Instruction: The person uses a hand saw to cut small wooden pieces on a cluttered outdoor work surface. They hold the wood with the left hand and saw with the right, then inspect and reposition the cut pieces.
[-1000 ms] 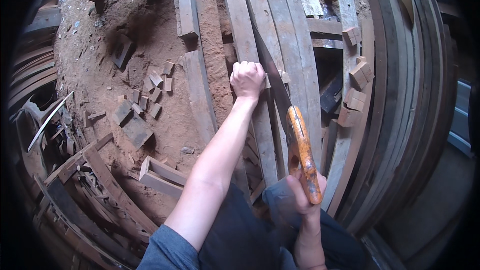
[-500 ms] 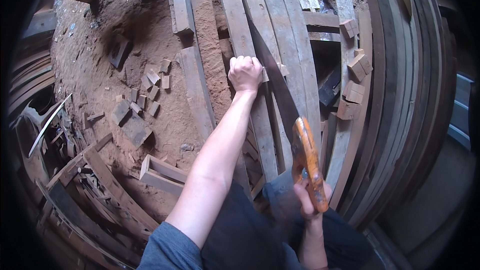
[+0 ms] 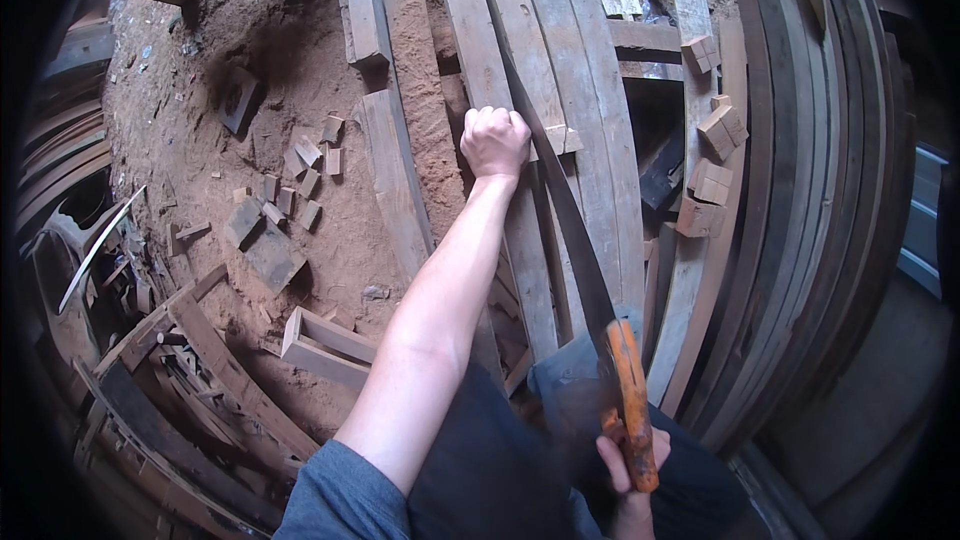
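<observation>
My left hand (image 3: 493,140) is closed in a fist and presses down on a long grey wooden plank (image 3: 497,90) that runs away from me. My right hand (image 3: 630,460) grips the orange handle (image 3: 631,405) of a hand saw. The saw's dark blade (image 3: 560,210) runs up along the plank's right edge, just right of my left fist. My knee in dark trousers rests against the near end of the planks.
More grey planks (image 3: 590,110) lie side by side to the right, with curved boards (image 3: 800,220) stacked beyond. Small wood offcuts (image 3: 290,190) litter the sawdust-covered ground (image 3: 200,110) at left. A short block (image 3: 325,345) lies near my left elbow. Scrap timber is piled at lower left.
The saw has been drawn back toward me: the handle and my right hand sit lower than before. My left fist has stayed on the plank.
</observation>
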A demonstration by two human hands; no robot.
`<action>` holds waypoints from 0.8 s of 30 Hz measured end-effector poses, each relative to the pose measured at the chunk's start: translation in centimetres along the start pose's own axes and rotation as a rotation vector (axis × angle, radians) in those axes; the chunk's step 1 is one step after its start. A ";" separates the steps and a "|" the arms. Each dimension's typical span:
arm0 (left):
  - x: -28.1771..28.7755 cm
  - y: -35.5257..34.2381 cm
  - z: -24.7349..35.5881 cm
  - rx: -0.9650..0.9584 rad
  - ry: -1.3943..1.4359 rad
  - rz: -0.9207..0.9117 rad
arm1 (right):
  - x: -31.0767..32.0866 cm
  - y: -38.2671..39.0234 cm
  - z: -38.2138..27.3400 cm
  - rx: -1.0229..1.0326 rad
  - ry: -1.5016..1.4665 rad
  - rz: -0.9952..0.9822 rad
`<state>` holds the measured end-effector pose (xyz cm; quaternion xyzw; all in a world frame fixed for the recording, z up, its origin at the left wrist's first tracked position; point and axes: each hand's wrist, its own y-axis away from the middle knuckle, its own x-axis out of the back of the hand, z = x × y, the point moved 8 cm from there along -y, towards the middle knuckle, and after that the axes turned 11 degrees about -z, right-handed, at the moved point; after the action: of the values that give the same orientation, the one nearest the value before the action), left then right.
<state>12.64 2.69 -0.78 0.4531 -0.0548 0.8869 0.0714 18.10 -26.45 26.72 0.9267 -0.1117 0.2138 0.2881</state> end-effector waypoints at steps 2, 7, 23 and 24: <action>-0.1 0.0 -0.1 0.002 0.013 -0.018 | 1.1 2.0 0.3 -0.007 0.026 -0.018; 0.1 0.1 -0.1 -0.004 0.012 0.011 | 7.9 5.8 -0.6 -0.050 -0.016 0.135; 3.0 2.8 2.8 -0.496 -0.165 -0.485 | 17.4 3.7 -6.4 -0.209 0.180 0.234; 3.5 2.4 2.3 -0.440 -0.084 -0.501 | 16.5 2.3 -7.0 -0.172 0.280 0.157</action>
<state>12.02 0.19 3.31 0.4624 -0.1345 0.7893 0.3810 29.60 -25.62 40.70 0.8482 -0.1607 0.3523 0.3615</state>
